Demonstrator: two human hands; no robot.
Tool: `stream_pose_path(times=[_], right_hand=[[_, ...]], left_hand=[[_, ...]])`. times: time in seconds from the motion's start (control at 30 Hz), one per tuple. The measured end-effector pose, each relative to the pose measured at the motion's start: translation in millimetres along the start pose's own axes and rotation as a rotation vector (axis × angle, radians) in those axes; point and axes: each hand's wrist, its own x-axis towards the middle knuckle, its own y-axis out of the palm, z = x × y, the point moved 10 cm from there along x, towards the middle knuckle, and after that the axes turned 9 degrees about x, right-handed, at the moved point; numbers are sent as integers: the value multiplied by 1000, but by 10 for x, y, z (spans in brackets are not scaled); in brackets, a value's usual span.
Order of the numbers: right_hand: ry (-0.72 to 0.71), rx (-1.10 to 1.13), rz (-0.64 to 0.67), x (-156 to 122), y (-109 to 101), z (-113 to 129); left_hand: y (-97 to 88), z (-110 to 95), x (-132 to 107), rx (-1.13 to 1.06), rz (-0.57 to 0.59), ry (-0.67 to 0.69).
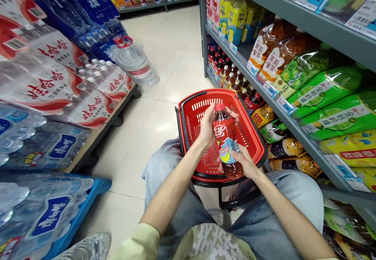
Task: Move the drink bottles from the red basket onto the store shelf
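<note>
A bottle of red-brown tea (225,142) with a red cap and a red and blue label is held between both hands, over a red shopping basket (194,162). My left hand (208,126) is closed around its upper part, near the neck, with fingertips showing on the far side. Lower down, my right hand (245,161) grips the bottle with the thumb on the label. The basket stands between my knees, and its black handle (239,204) hangs down on the near side. The part of the basket floor behind the bottle and hands is hidden.
To the right, a grey shelf (248,62) carries large green drink bottles (331,120) and smaller bottles below. On the left, stacked water packs (53,91) rest on pallets. A wrapped large water jug (136,62) stands on the tiled floor (164,68) ahead.
</note>
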Motion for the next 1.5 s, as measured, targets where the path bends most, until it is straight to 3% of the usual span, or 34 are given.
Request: stream_pose_path(times=[0.17,0.4,0.67,0.8,0.93,1.1,1.23,1.4,1.5], right_hand=[[179,321,162,-15,262,-240],[246,460,101,24,174,-308],[158,365,-210,108,-86,-331],[51,162,-366,141,-303,-392],[-121,-101,-405,221,-427,-273],[-162,-291,-248,381,-329,-93],[-108,-307,-67,440,-119,-135],[-113,-265,40,441,-5,-238],[-112,-329,79,425,89,-139]], left_hand=[[10,23,-43,-92,-3,-53],[-60,106,48,-156,-31,-34],[-221,337,170,56,-128,-104],[-159,244,139,286,-123,-23],[-46,99,61,426,-68,114],[-42,-55,-66,568,-29,217],[-60,-253,-223,657,-25,302],[-109,-403,-381,578,-4,322],[-134,-496,-452,499,22,322]])
